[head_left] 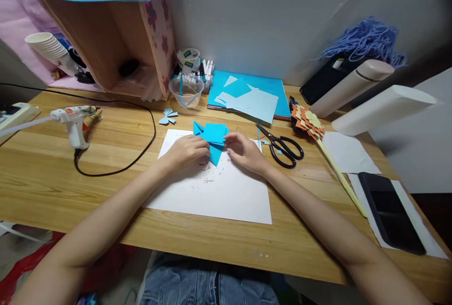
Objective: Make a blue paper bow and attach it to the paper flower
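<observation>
At the center of the frame, two hands meet on folded blue paper (214, 132).
The left hand's (190, 148) fingers press its left edge, the right hand's (243, 150) curl narrowly at its right; beneath lies a white sheet (233, 196), with scissors (285, 148) just right on the desk (300, 248).

And here the left hand (190, 149) and right hand (243, 152) cover parts of the blue folded paper (214, 132), with its lower layers masked! Down on the white sheet (229, 196), tiny marks, too small to read. Over left, the frame's edge slices off the white power strip (17, 116) and the pale glue stick (31, 123). Far right, blue yarn (370, 39) hides part of a dark case (319, 79). Both forearms run out of frame!
</observation>
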`<state>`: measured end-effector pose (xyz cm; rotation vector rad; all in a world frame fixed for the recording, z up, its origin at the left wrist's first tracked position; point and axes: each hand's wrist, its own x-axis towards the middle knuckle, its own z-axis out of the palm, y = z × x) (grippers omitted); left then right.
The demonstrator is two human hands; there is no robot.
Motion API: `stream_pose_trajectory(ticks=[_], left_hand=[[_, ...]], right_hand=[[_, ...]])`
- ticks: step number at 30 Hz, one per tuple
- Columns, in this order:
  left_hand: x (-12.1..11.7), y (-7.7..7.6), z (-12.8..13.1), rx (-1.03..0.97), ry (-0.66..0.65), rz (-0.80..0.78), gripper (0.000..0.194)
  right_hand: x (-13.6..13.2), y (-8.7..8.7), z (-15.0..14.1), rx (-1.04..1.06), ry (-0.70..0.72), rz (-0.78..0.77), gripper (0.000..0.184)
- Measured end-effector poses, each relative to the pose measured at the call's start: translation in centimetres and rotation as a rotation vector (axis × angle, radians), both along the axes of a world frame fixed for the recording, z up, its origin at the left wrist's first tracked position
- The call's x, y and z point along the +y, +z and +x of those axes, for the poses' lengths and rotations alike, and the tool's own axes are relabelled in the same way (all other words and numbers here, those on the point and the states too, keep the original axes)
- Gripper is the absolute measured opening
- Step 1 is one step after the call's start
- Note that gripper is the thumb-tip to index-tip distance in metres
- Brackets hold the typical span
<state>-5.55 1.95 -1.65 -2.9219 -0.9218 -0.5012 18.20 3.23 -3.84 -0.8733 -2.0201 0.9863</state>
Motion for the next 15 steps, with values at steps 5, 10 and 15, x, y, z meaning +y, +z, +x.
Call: stream_pose_trajectory(ticks=[5, 10, 15], left_hand=[[0.9, 0.9, -1.7, 0.01, 0.085, -0.121, 0.02], [1.0, 0.6, -1.9, 0.001, 0.103, -0.172, 0.023], [0.7, 0.3, -1.8, -0.065, 0.104, -0.235, 0.023]], right_hand=[[0.3, -0.1, 0.6, -0.009, 0.065, -0.145, 0.042], [0.4, -0.1, 0.5, -0.024, 0.06, -0.217, 0.022], [0.4, -0.4, 0.3, -0.114, -0.037, -0.07, 0.007]])
